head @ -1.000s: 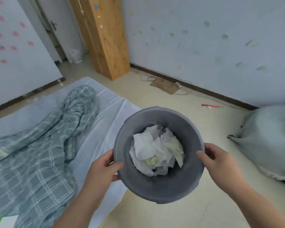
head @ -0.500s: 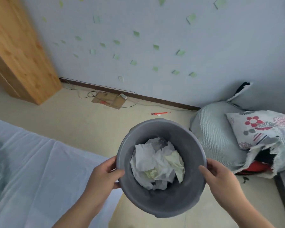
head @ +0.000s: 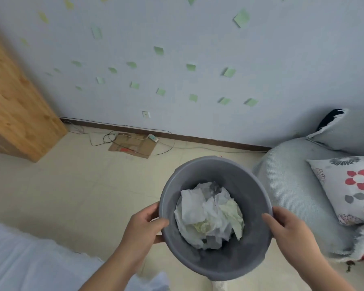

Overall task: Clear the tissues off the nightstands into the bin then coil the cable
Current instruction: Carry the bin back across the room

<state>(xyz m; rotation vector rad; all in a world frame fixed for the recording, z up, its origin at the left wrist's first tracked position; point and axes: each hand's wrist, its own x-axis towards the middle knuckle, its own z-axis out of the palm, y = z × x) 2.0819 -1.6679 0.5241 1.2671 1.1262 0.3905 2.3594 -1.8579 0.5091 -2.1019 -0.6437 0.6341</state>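
Holding bin (head: 248,177) above the floor, near centre | left grip (head: 141,225) and right grip (head: 288,229) clamped on opposite rim edges, thumbs over the rim | bin looks light, stiff, smooth plastic; the rim is the best place to hold | contents: crumpled tissues (head: 208,215), soft, loose, weightless

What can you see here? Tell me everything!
bin: one, grey, held between both hands
tissues: several, white and yellowish, inside the bin
cable: one, dark, floor beside the cardboard
cardboard: one, brown, floor by the wall
cabinet: one, wooden, far left
paper notes: many, green, on the wall
pillow: one, white with red flowers, right
cushion: one, grey, beside the pillow
sheet: one, white, bottom left
left hand: gripping the bin's left side
right hand: gripping the bin's right side
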